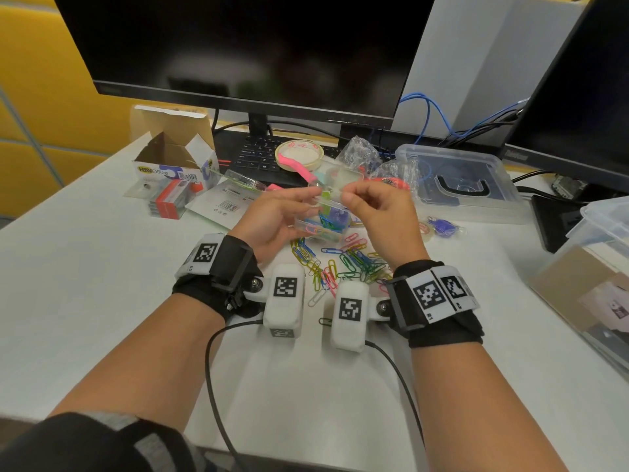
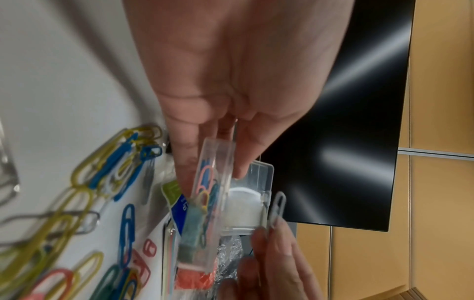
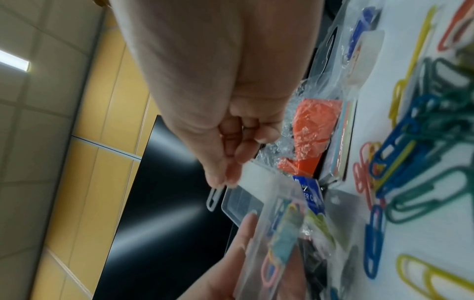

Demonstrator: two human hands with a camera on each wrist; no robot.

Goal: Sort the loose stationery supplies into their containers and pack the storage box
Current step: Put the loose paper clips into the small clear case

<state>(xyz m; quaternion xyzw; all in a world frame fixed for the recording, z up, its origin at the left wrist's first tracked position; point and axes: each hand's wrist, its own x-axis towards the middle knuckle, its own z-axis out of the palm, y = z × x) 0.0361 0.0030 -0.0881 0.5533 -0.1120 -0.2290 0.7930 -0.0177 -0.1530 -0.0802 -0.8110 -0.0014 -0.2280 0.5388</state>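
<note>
Black monitor (image 1: 245, 46) at rear centre, screen dark, stand behind black keyboard (image 1: 253, 155). Second dark monitor (image 1: 585, 83) at right edge. Blue cables (image 1: 439, 114) loop between both monitors, in front of white panel (image 1: 476, 63). Yellow wall panels (image 1: 37, 73) at left. White tabletop (image 1: 85, 284) carries everything; black cords (image 1: 212, 386) trail across its near part.

An office desk (image 1: 102, 301): two dark monitors (image 1: 245, 49), a keyboard (image 1: 258, 153), network cables (image 1: 439, 117) (blue ones).
</note>
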